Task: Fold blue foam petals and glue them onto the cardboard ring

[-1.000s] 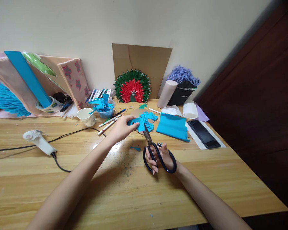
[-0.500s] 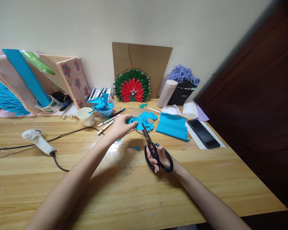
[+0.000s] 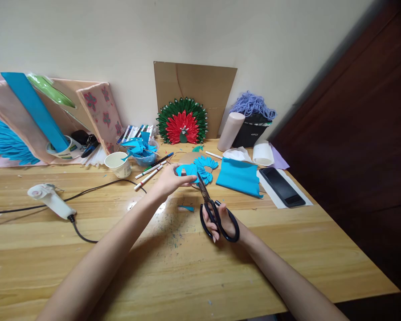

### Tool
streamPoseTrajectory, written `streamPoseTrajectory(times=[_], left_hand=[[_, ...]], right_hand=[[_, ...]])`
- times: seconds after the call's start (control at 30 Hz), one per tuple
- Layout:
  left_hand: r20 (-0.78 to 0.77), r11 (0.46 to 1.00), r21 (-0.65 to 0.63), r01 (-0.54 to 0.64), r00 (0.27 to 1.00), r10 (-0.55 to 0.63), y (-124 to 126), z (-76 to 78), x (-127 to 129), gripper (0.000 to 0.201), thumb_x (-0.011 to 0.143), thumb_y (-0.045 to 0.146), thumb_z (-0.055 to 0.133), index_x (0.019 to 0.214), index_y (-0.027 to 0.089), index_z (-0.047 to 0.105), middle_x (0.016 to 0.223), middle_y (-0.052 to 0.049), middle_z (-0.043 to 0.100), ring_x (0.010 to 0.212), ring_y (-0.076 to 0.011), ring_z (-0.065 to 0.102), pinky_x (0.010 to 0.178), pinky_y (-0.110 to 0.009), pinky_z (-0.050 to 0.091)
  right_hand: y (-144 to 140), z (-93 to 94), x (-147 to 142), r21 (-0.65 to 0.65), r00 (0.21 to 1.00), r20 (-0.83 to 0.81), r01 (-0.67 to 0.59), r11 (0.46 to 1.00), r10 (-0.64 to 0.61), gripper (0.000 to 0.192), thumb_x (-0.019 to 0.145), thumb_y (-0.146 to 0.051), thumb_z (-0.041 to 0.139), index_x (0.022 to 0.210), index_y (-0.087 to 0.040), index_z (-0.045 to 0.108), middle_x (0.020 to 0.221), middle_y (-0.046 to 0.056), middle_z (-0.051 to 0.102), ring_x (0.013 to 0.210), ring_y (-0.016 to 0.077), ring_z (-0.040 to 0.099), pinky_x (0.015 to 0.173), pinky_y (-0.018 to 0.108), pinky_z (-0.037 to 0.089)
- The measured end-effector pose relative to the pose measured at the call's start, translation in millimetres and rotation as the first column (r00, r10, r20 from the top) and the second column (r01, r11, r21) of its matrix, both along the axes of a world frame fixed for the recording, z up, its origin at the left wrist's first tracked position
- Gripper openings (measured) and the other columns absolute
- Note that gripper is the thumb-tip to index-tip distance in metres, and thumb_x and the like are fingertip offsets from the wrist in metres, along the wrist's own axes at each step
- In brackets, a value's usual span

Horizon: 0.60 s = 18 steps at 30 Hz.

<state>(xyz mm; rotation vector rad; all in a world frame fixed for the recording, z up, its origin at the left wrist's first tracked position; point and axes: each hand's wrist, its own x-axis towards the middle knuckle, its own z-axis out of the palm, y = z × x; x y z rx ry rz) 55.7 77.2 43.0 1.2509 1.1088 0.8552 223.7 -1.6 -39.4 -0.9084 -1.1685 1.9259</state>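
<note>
My left hand (image 3: 170, 180) pinches a piece of blue ribbon (image 3: 186, 169), its thumb lying across the front. The piece bends around my fingers. My right hand (image 3: 218, 223) grips black-handled scissors (image 3: 203, 191), fingers and thumb through the loops. The blades point up and away, their tips at the ribbon's right edge. Just behind the tips lies a ring of blue petals (image 3: 207, 168) on a round cardboard piece (image 3: 189, 157). A small blue scrap (image 3: 187, 208) rests on the table below my left hand. Whether the blades touch the ribbon I cannot tell.
A glue gun (image 3: 50, 200) with its cord lies left. Near my left hand are a paper cup (image 3: 118, 167), markers (image 3: 149, 178) and a tub of blue pieces (image 3: 147, 156). Folded blue fabric (image 3: 237, 178) and a phone (image 3: 282, 187) lie right; a red-green peacock (image 3: 183, 122) stands behind.
My left hand has turned slightly, and the ribbon now curves more, with the thumb further across it. The scissors stay near the ribbon's edge. The whole view has shifted slightly.
</note>
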Motion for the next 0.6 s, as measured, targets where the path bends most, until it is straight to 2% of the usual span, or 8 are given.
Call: streamPoseTrajectory(times=[0.23,0.43,0.6], left_hand=[[-0.018,1.000,-0.029,0.010,1.000,-0.011,-3.1,-0.3,4.2,0.035,0.051,0.022,0.079,0.069,0.014,0.049,0.059,0.006,0.047,0.054,-0.0083,0.052,0.059,-0.025,0.049],[0.002,0.999,-0.036,0.027,1.000,-0.027,-3.5,-1.9,5.3,0.032,0.054,0.021,0.077,0.069,0.014,0.050,0.060,0.006,0.047,0.056,-0.0082,0.052,0.060,-0.025,0.049],[0.030,0.997,-0.068,0.024,0.999,-0.022,-4.3,-0.6,5.8,0.029,0.056,0.020,0.076,0.069,0.013,0.052,0.062,0.004,0.052,0.059,-0.0094,0.056,0.066,-0.027,0.051]], right_hand=[[4.6,-10.2,-3.3,-0.071,0.989,-0.142,-0.060,0.996,0.050,0.076,0.046,-0.089,0.040,0.070,-0.017,0.045,0.042,-0.008,0.045,0.028,0.0085,0.047,0.031,0.022,0.044],[6.3,-16.8,-7.9,-0.092,0.978,-0.203,-0.072,0.993,0.052,0.069,0.047,-0.083,0.052,0.068,-0.018,0.045,0.040,-0.008,0.046,0.027,0.0094,0.048,0.030,0.021,0.044],[1.5,-14.7,-13.1,-0.095,0.983,-0.169,0.057,0.994,-0.072,0.062,0.052,-0.076,0.060,0.065,-0.018,0.042,0.039,-0.009,0.045,0.025,0.0072,0.046,0.026,0.016,0.039]])
